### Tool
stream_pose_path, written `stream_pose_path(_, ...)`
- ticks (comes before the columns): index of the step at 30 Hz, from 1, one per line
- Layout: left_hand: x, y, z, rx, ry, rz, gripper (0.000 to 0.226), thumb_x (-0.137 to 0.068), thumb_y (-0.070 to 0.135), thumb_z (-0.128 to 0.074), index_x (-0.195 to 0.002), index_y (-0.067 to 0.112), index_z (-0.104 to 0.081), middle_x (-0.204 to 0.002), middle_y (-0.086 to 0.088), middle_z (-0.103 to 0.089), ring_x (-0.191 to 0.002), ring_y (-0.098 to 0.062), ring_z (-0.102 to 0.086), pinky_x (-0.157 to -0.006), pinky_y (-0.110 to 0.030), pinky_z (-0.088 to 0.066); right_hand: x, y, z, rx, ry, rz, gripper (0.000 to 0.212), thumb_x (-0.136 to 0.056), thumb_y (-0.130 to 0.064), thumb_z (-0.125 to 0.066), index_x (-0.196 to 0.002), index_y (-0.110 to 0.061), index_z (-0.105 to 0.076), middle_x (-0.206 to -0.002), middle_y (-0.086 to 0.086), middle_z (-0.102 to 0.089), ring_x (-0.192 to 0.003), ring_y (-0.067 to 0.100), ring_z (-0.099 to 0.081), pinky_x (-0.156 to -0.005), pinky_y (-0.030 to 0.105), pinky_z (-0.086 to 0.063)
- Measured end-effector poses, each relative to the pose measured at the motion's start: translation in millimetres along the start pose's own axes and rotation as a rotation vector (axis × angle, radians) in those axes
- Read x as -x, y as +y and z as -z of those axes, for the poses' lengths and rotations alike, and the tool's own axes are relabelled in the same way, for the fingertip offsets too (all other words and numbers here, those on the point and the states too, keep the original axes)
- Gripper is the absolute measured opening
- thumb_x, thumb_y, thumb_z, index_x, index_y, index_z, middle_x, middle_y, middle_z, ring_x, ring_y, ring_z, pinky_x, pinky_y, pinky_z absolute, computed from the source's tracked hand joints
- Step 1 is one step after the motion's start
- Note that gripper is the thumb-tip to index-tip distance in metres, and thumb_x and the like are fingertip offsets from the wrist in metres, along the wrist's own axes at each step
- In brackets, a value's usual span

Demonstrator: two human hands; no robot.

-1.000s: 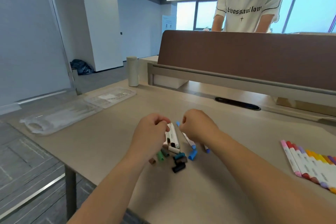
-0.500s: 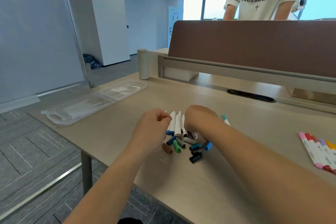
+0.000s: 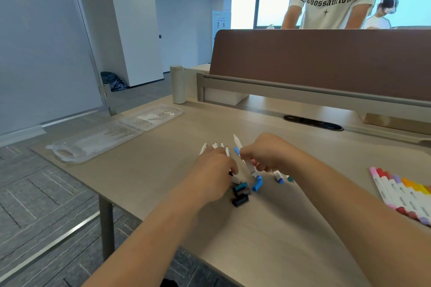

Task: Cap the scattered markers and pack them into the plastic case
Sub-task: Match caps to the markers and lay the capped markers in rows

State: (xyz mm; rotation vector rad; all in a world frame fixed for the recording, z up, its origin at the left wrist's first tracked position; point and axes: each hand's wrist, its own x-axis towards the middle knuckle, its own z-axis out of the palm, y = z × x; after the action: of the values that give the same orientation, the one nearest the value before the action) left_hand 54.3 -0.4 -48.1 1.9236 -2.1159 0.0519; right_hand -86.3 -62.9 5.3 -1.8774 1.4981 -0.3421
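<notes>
A pile of white markers (image 3: 215,146) and loose caps lies mid-table. My left hand (image 3: 213,170) covers the pile, fingers curled round several uncapped markers whose tips stick out beyond the knuckles. Just right of it, my right hand (image 3: 268,154) pinches one white marker with a blue end (image 3: 237,147), tilted up and away from me. Loose caps lie just in front of my hands: a blue cap (image 3: 257,184), teal and dark caps (image 3: 241,189), and a black cap (image 3: 240,200). The clear plastic case (image 3: 98,140) lies open at the table's far left, apart from both hands.
A row of capped markers (image 3: 401,193) lies at the right edge. A cream tumbler (image 3: 177,84) stands at the back left beside a brown desk divider (image 3: 326,60). A person stands behind the divider. The table's left edge (image 3: 98,191) drops off beyond my left arm.
My right hand has picked one marker out of the pile and raised it. My left hand has closed over the white markers, hiding some caps.
</notes>
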Motion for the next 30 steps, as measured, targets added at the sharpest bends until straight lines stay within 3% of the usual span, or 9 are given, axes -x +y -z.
stream_pose_path(4,-10.9,8.0,-1.0,-0.089,-0.074,-0.011,0.013,-0.093,0.033,-0.062,-0.102,0.032,-0.072,-0.116,-0.002,-0.054,-0.121,-0.027,-0.042,-0.112,-0.04,-0.027,5.4,13.9,3.6,-0.088,-0.002,-0.001,0.021,-0.078,-0.02,-0.062,-0.063,-0.006,-0.057,-0.057,0.009,-0.052,-0.057,0.025,-0.043,-0.055,0.031,-0.036)
stream_pose_path(10,-16.2,12.6,-0.4,-0.165,-0.16,0.013,0.023,-0.098,0.032,-0.055,-0.104,0.015,-0.069,-0.126,-0.009,-0.053,-0.126,-0.029,-0.041,-0.109,-0.039,-0.032,9.6,23.0,4.9,-0.14,0.063,0.019,0.027,-0.081,-0.022,-0.063,-0.061,-0.005,-0.059,-0.054,0.01,-0.054,-0.058,0.026,-0.048,-0.061,0.035,-0.04)
stream_pose_path(12,-12.7,13.2,3.4,-0.005,-0.054,0.078,0.018,-0.099,0.026,-0.052,-0.1,0.013,-0.065,-0.118,-0.011,-0.058,-0.109,-0.026,-0.051,-0.09,-0.032,-0.041,13.2,25.0,7.5,-0.149,0.062,0.042,0.024,-0.082,-0.02,-0.063,-0.067,-0.001,-0.062,-0.058,0.013,-0.059,-0.057,0.026,-0.05,-0.06,0.033,-0.043)
stream_pose_path(14,-8.9,10.0,10.4,0.314,0.069,0.204,0.011,-0.099,0.024,-0.051,-0.095,0.017,-0.06,-0.099,-0.004,-0.063,-0.084,-0.02,-0.057,-0.07,-0.029,-0.044,17.9,26.7,9.2,-0.169,0.037,0.091,0.019,-0.085,-0.016,-0.063,-0.083,0.003,-0.067,-0.071,0.015,-0.071,-0.061,0.022,-0.058,-0.061,0.032,-0.048)
stream_pose_path(18,-5.1,-3.0,22.1,0.804,0.241,0.317,0.007,-0.095,0.022,-0.061,-0.092,0.02,-0.067,-0.08,0.006,-0.069,-0.071,-0.01,-0.058,-0.06,-0.026,-0.043,30.8,27.7,8.3,-0.15,-0.036,0.224,0.016,-0.084,-0.009,-0.061,-0.099,-0.012,-0.066,-0.071,0.003,-0.075,-0.051,0.005,-0.058,-0.053,0.024,-0.047)
stream_pose_path(20,-2.4,-7.4,24.6,0.996,0.266,0.381,0.008,-0.094,0.021,-0.063,-0.093,0.021,-0.071,-0.074,0.009,-0.067,-0.067,-0.008,-0.054,-0.061,-0.024,-0.039,34.4,29.4,4.0,-0.149,-0.068,0.264,0.014,-0.086,-0.011,-0.062,-0.098,-0.016,-0.066,-0.072,0.003,-0.075,-0.059,0.008,-0.061,-0.059,0.029,-0.051)
stream_pose_path(23,1.6,-12.9,22.0,1.105,0.23,0.422,0.007,-0.091,0.021,-0.067,-0.09,0.024,-0.074,-0.076,0.006,-0.064,-0.062,-0.011,-0.047,-0.059,-0.026,-0.038,38.0,31.0,-2.2,-0.168,-0.076,0.293,0.007,-0.089,-0.018,-0.065,-0.095,-0.017,-0.068,-0.076,0.006,-0.076,-0.072,0.021,-0.064,-0.069,0.037,-0.052)
stream_pose_path(25,4.4,-14.9,20.5,1.123,0.234,0.432,0.01,-0.09,0.021,-0.067,-0.086,0.026,-0.074,-0.078,0.003,-0.063,-0.061,-0.013,-0.046,-0.057,-0.029,-0.038,39.7,30.3,-4.9,-0.168,-0.085,0.304,0.008,-0.091,-0.02,-0.065,-0.096,-0.015,-0.069,-0.076,0.007,-0.076,-0.071,0.022,-0.064,-0.069,0.038,-0.053)
stream_pose_path(30,8.6,-16.1,21.6,1.135,0.248,0.459,0.015,-0.094,0.018,-0.062,-0.089,0.025,-0.073,-0.08,0.002,-0.062,-0.066,-0.016,-0.047,-0.062,-0.034,-0.04,41.3,30.4,-7.9,-0.14,-0.089,0.309,0.009,-0.091,-0.023,-0.066,-0.097,-0.016,-0.069,-0.078,0.005,-0.076,-0.083,0.024,-0.073,-0.086,0.046,-0.058)
